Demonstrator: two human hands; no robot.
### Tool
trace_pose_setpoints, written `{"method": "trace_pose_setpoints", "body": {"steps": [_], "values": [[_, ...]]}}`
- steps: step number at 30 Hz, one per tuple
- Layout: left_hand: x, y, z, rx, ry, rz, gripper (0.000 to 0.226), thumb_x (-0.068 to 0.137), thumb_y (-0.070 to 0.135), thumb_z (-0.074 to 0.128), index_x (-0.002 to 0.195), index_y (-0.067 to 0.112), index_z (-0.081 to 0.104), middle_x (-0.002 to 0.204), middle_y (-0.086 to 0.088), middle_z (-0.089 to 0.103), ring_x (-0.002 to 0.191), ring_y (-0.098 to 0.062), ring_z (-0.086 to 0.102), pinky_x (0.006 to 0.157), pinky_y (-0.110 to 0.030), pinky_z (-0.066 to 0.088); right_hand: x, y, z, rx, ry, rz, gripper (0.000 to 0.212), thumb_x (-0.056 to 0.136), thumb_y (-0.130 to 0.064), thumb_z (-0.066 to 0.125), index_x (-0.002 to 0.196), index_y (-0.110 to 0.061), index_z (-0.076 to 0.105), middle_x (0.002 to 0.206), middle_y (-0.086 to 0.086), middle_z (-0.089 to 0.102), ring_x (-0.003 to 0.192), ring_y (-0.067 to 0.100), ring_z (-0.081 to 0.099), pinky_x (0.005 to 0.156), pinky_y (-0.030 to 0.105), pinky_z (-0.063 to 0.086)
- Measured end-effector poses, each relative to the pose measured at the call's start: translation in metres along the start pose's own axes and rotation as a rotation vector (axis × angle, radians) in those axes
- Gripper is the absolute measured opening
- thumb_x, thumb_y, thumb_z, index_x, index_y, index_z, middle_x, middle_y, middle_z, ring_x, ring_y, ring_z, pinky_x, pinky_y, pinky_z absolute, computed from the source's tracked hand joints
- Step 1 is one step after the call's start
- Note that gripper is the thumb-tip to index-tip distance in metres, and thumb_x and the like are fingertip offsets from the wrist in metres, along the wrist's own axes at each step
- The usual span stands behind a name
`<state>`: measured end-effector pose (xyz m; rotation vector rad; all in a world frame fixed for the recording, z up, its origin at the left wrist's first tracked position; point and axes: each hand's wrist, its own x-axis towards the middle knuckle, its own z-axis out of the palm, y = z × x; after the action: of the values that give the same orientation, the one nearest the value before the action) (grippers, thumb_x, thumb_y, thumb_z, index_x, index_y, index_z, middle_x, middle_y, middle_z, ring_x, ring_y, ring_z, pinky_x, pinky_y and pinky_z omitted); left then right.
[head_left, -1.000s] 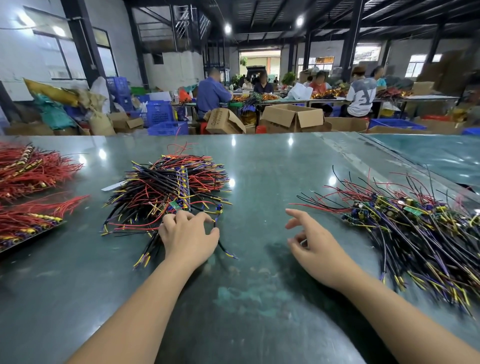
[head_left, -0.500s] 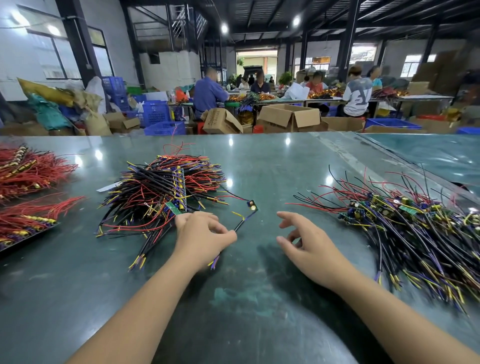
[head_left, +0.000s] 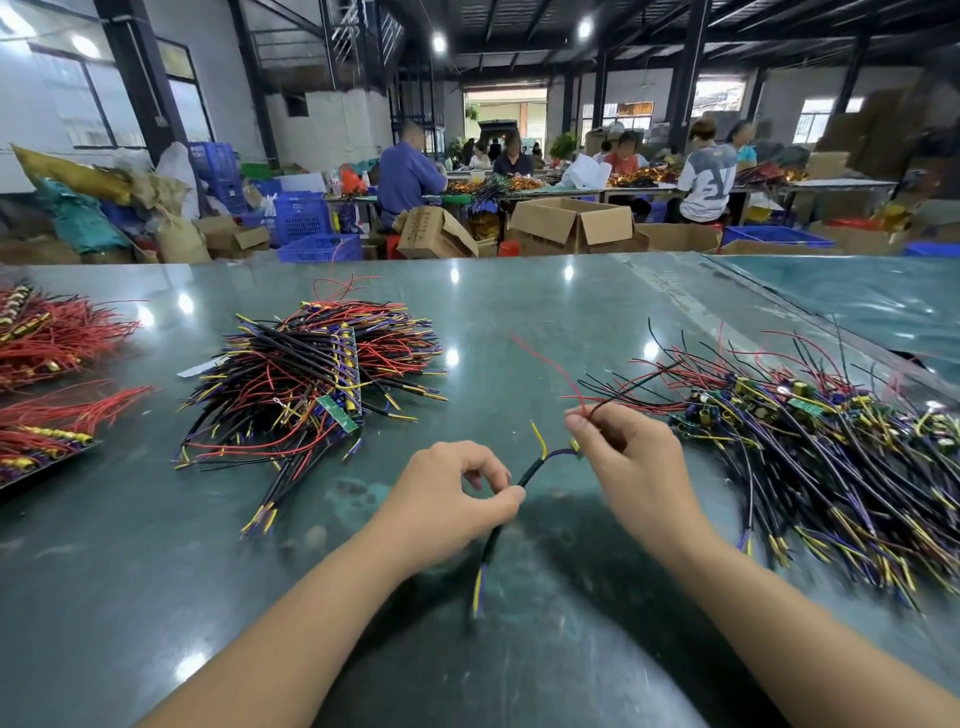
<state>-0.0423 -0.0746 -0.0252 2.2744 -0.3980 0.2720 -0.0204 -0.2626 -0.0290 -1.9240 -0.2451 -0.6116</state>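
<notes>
— What moved?
— My hands came up off the table (head_left: 519, 312); my left hand (head_left: 447, 499) pinches the black cable (head_left: 493, 540) mid-length, just above the tabletop; my right hand (head_left: 634, 467) pinches thin red and black leads (head_left: 550, 366).

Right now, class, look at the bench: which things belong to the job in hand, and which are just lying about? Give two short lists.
In hand: black cable, pinched by the left hand; thin red and black leads, pinched by the right hand.

Lying about: left wire pile, right wire pile, red wire bundles, cardboard boxes, blue crates.
</notes>
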Motion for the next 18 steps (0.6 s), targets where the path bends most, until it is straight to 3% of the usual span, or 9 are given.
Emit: {"method": "trace_pose_setpoints", "body": {"steps": [1, 3, 8, 10, 13, 16, 18], "values": [[0.000, 0.001, 0.000, -0.037, -0.044, -0.030, 0.020, 0.070, 0.041, 0.072, 0.059, 0.032, 0.059, 0.066, 0.010, 0.065, 0.062, -0.009, 0.053, 0.060, -0.022, 0.043, 0.001, -0.001, -0.001, 0.080, 0.002, 0.068, 0.018, 0.091, -0.023, 0.062, 0.074, -0.020, 0.065, 0.062, -0.010, 0.059, 0.055, 0.001, 0.045, 0.060, 0.020, 0.041], [-0.002, 0.003, 0.001, -0.105, -0.115, -0.047, 0.017, 0.073, 0.040, 0.071, 0.066, 0.030, 0.059, 0.052, 0.011, 0.057, 0.046, -0.010, 0.045, 0.048, -0.022, 0.037, 0.003, -0.004, -0.003, 0.211, 0.041, 0.176, 0.020, 0.093, -0.022, 0.059, 0.074, -0.018, 0.065, 0.063, -0.006, 0.064, 0.053, 0.004, 0.046, 0.058, 0.023, 0.043], [-0.001, 0.006, -0.002, -0.265, -0.229, -0.016, 0.016, 0.078, 0.023, 0.076, 0.069, 0.024, 0.063, 0.061, 0.014, 0.062, 0.056, -0.010, 0.050, 0.059, -0.028, 0.040, 0.004, -0.011, -0.007, 0.780, 0.054, 0.473, 0.019, 0.095, -0.010, 0.052, 0.079, -0.009, 0.062, 0.064, 0.001, 0.067, 0.047, 0.004, 0.048, 0.047, 0.013, 0.041], [-0.002, 0.007, -0.004, -0.297, -0.306, 0.015, 0.017, 0.078, 0.021, 0.077, 0.069, 0.026, 0.063, 0.059, 0.015, 0.060, 0.056, -0.009, 0.048, 0.057, -0.023, 0.037, 0.004, -0.012, -0.008, 0.875, 0.003, 0.501, 0.019, 0.095, -0.010, 0.051, 0.080, -0.009, 0.062, 0.063, 0.001, 0.067, 0.048, 0.003, 0.052, 0.047, 0.012, 0.042], [-0.006, 0.012, -0.006, -0.368, -0.381, 0.027, 0.014, 0.074, 0.032, 0.076, 0.069, 0.026, 0.065, 0.062, 0.013, 0.060, 0.059, -0.008, 0.047, 0.056, -0.019, 0.037, 0.001, -0.017, -0.005, 0.630, -0.090, 0.352, 0.022, 0.094, -0.006, 0.052, 0.075, -0.008, 0.063, 0.060, 0.002, 0.062, 0.050, 0.007, 0.050, 0.047, 0.015, 0.036], [-0.004, 0.017, -0.010, -0.487, -0.271, -0.038, 0.033, 0.074, 0.050, 0.060, 0.078, 0.017, 0.064, 0.071, 0.005, 0.063, 0.056, -0.009, 0.050, 0.053, -0.019, 0.040, -0.005, -0.020, 0.001, 0.382, -0.260, 0.178, 0.026, 0.094, -0.002, 0.050, 0.074, -0.007, 0.064, 0.062, 0.006, 0.058, 0.047, 0.000, 0.047, 0.047, 0.010, 0.034], [-0.001, 0.018, -0.011, -0.629, -0.177, -0.117, 0.036, 0.082, 0.047, 0.056, 0.088, 0.013, 0.063, 0.075, 0.002, 0.064, 0.053, -0.011, 0.049, 0.050, -0.021, 0.038, -0.010, -0.021, 0.002, 0.331, -0.435, 0.114, 0.027, 0.096, -0.004, 0.048, 0.074, -0.009, 0.064, 0.065, 0.005, 0.059, 0.050, -0.001, 0.046, 0.051, 0.008, 0.035]]}}
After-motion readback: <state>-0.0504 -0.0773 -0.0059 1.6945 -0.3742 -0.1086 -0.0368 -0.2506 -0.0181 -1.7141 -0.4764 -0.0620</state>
